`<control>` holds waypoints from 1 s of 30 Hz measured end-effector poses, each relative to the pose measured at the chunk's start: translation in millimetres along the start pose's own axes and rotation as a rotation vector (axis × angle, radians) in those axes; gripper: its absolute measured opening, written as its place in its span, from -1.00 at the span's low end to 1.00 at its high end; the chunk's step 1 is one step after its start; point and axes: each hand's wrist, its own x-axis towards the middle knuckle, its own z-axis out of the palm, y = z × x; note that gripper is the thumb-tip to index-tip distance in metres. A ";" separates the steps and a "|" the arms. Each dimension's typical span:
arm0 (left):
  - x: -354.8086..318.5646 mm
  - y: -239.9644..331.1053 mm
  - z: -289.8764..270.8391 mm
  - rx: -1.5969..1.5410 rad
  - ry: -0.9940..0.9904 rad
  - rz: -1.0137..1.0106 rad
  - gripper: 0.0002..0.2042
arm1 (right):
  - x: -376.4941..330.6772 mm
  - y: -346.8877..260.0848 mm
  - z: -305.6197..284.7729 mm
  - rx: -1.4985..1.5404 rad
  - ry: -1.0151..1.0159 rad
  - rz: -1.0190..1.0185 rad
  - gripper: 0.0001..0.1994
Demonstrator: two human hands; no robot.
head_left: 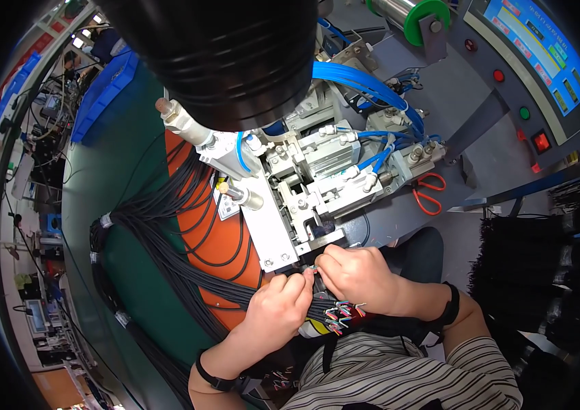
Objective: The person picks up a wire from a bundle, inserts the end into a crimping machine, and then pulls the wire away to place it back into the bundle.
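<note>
My left hand grips a thick bundle of black cables close to its stripped end, where short coloured wire tips fan out. My right hand pinches one black cable end between thumb and fingers just below the metal jaw of the machine. Both hands touch each other over the bundle. Each wrist wears a black band.
A grey pneumatic machine with blue air hoses fills the centre. Red-handled scissors lie on its right. A control panel with a screen and red and green buttons is upper right. More black cables hang right. Blue bins stand far left.
</note>
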 end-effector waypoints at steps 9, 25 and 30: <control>-9.0 -3.1 7.1 -0.012 0.048 0.021 -0.52 | -4.4 15.7 13.0 0.249 0.234 -0.160 -0.87; -28.5 -11.5 8.5 -0.175 0.205 -0.197 -0.50 | -6.8 14.0 18.2 0.595 0.039 0.275 -0.82; -39.9 -11.0 8.3 -0.070 0.221 -0.227 -0.51 | -6.0 13.1 6.6 0.531 -0.021 0.296 -0.87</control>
